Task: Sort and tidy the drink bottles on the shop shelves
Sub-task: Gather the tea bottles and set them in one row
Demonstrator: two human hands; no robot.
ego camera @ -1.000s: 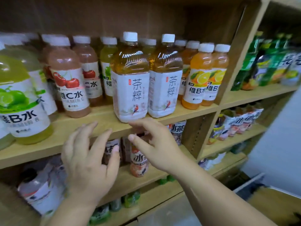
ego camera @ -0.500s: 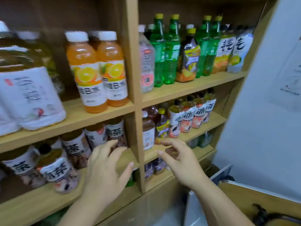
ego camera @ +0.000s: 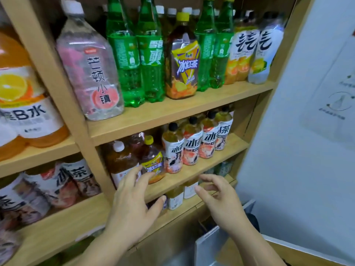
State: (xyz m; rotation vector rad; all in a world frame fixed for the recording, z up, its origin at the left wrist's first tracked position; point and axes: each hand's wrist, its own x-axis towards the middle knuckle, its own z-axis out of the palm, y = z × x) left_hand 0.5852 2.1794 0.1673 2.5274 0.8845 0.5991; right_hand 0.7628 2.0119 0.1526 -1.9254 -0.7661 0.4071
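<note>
Hands now at right bay: left hand (ego camera: 132,206) open, fingertips nearing yellow-capped tea bottle (ego camera: 153,160) at middle shelf (ego camera: 194,174) front edge; right hand (ego camera: 221,198) open, empty. Attention shifted from left bay; next bottle likely this misplaced one.

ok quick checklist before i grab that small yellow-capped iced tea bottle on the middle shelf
1. Left hand empty and open: ok.
2. Right hand empty and open: ok.
3. Small yellow-capped brown iced tea bottle upright: ok.
4. Left fingertips right at its label, actual contact: cannot tell.
5. Room around it: not ok, the white-capped brown tea bottle and black-capped white-labelled tea bottle stand close on either side.
6. Matching large yellow-capped iced tea bottle on the upper wooden shelf, for sorting: ok.
</note>
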